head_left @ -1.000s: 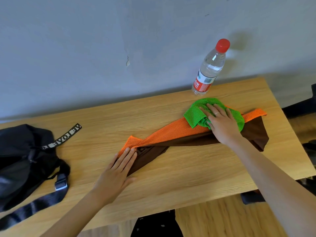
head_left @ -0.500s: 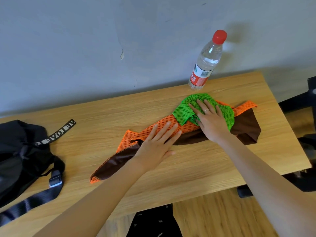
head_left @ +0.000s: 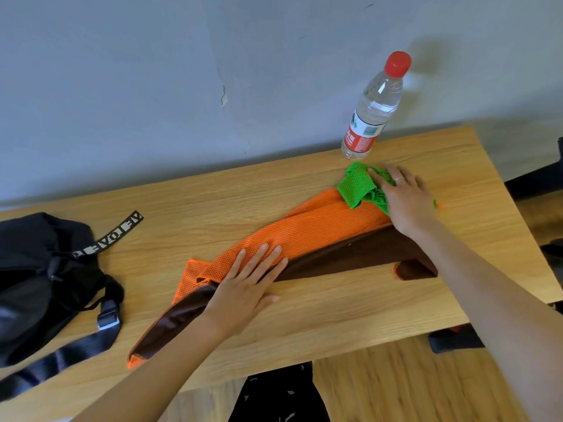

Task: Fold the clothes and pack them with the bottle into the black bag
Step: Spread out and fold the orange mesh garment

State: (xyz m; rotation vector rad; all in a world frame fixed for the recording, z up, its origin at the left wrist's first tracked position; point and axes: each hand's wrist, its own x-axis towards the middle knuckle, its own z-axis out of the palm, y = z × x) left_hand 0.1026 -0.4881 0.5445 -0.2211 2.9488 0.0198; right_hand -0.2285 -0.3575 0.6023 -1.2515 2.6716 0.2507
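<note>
Head view. Wooden surface [head_left: 304,318] is running against a grey wall [head_left: 152,71] at its far edge; near edge is overhanging a wood floor [head_left: 396,385]. Bare wood is showing between the bag and the garment, and along the near edge in front of both arms.

Black bag [head_left: 36,269] is sitting at the surface's left end, its straps [head_left: 61,357] trailing toward the near edge; a lettered webbing tab [head_left: 112,236] is lying flat toward the middle. Bag interior is not visible, so contents cannot be told.

Bottle [head_left: 374,108] with red cap is standing upright at the far edge, near the wall, just beyond the green cloth and apart from it.

Orange-and-brown garment [head_left: 304,236] is lying diagonally as a long strip, from the near-left toward the far-right. Green mesh cloth [head_left: 358,187] is sitting bunched on its far-right end.

Left hand [head_left: 246,284] is pressing flat, fingers straight and spread, on the garment's middle where orange meets brown. Right hand [head_left: 402,196] is resting palm-down with extended fingers on the green cloth, partly covering it; a ring is showing on one finger. Neither hand is gripping anything.
</note>
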